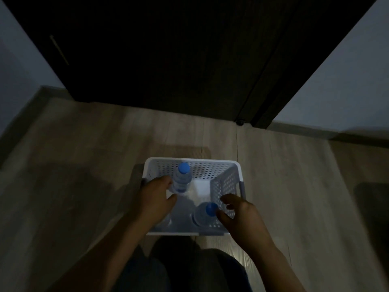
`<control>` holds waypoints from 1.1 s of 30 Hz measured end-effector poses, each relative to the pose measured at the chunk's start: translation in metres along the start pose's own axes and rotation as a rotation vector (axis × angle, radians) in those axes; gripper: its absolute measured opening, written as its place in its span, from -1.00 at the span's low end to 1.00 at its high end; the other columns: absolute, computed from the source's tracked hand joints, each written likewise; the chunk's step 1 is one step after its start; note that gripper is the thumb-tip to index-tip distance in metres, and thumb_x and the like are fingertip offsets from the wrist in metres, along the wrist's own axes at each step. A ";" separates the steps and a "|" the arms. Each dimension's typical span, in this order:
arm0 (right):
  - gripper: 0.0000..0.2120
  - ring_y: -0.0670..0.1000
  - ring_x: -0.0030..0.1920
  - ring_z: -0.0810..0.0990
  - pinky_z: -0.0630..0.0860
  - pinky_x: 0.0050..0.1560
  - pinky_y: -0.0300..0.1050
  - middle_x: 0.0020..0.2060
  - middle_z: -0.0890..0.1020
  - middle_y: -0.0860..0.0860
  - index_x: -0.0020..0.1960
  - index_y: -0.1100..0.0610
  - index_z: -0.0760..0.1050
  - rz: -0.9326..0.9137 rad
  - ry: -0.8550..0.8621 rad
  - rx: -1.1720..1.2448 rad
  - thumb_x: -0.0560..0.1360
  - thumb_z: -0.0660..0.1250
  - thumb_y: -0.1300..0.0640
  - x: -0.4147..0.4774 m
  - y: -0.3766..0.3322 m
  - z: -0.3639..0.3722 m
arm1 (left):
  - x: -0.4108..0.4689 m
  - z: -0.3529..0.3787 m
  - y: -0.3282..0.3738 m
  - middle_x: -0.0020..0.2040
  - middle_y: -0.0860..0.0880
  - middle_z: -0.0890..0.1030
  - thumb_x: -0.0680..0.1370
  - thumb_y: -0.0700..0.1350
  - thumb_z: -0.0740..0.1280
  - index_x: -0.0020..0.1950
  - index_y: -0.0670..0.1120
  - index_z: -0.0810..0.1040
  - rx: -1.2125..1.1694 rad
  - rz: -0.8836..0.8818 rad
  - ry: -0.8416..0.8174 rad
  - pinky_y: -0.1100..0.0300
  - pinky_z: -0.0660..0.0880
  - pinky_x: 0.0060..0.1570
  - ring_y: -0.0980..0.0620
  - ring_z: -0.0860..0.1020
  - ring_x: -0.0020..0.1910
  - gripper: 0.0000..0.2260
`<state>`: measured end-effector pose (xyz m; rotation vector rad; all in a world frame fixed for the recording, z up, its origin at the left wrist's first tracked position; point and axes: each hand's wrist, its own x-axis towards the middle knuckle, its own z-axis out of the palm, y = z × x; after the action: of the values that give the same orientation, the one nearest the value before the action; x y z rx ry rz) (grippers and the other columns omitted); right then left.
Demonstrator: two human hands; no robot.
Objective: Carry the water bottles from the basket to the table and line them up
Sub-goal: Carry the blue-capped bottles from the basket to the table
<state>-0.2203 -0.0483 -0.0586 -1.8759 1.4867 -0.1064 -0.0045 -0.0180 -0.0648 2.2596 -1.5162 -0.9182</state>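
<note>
A white perforated basket stands on the wooden floor in front of me. Inside it are two clear water bottles with blue caps. My left hand grips the far-left bottle, fingers and thumb curled round its body. The near bottle stands upright by the basket's front right corner. My right hand hovers just right of its cap with fingers spread and loosely bent, holding nothing. The table is not in view.
A dark door closes the space straight ahead, with pale walls on both sides. A small door stop sits at the door's base. My legs are below the basket.
</note>
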 end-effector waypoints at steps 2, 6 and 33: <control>-0.61 -0.14 0.12 0.55 0.46 0.01 -0.37 0.18 0.58 -0.07 0.29 0.03 0.45 0.008 -0.011 0.026 0.49 0.37 -0.01 0.000 0.003 0.006 | 0.003 0.003 0.000 0.26 0.02 0.52 0.54 -0.07 0.32 0.21 -0.03 0.45 -0.022 0.009 0.011 0.16 0.42 0.20 0.02 0.48 0.23 -0.75; -0.57 -0.19 0.10 0.49 0.44 0.00 -0.40 0.19 0.56 -0.08 0.30 -0.01 0.42 0.022 -0.018 0.068 0.47 0.39 -0.01 0.000 0.006 0.015 | 0.015 0.010 -0.001 0.26 -0.02 0.53 0.53 -0.02 0.33 0.24 -0.02 0.44 -0.002 0.035 0.030 0.06 0.45 0.22 -0.01 0.51 0.21 -0.70; -0.60 -0.26 -0.07 0.52 0.42 0.02 -0.42 -0.07 0.58 -0.16 -0.05 -0.28 0.43 -0.038 0.191 0.377 0.42 0.44 0.21 0.015 0.025 0.060 | 0.069 0.041 -0.017 0.01 -0.03 0.64 0.44 -0.11 0.46 0.05 -0.13 0.61 -0.325 0.143 0.223 0.18 0.50 0.06 0.03 0.57 -0.01 -0.78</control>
<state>-0.2068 -0.0340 -0.1226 -1.6208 1.4374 -0.5585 -0.0007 -0.0680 -0.1291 1.9247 -1.3056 -0.7781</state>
